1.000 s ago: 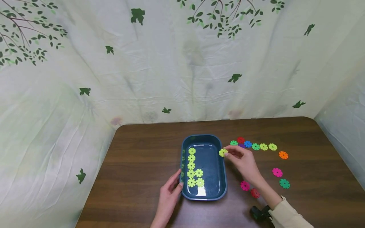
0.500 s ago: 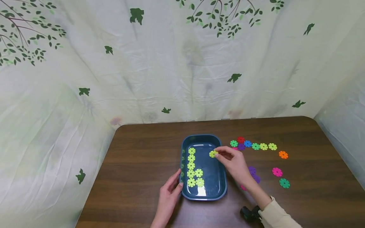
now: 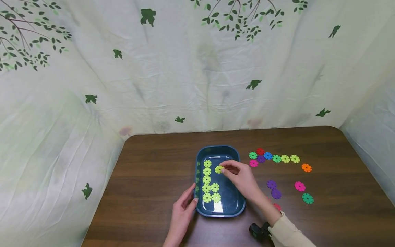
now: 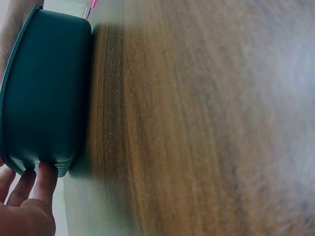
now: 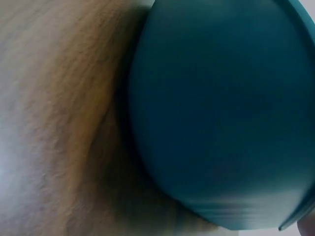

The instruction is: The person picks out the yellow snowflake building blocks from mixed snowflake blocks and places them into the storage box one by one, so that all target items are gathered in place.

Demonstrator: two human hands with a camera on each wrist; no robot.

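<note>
A dark teal tray [image 3: 240, 202] sits mid-table and holds several yellow-green flower discs [image 3: 207, 179] in a column along its left side. My right hand [image 3: 239, 175] reaches over the tray and pinches one more yellow-green disc [image 3: 218, 169] just right of that column. My left hand [image 3: 182, 210] rests with straight fingers against the tray's near left corner; in the left wrist view my fingertips [image 4: 43, 177] touch the tray wall [image 4: 44, 98]. The right wrist view shows only the tray's outer wall [image 5: 216, 108], blurred.
Loose discs lie right of the tray: a row of green, red, blue and yellow ones [image 3: 274, 157], an orange one [image 3: 306, 167], pink [image 3: 299, 186], purple [image 3: 273, 188] and dark green [image 3: 307, 198]. A leaf-print curtain [image 3: 197, 68] closes off the back and sides.
My right hand carried the yellow-green disc leftward from the tray's right rim to above the tray, beside the column of discs. The left hand stayed on the tray corner.
</note>
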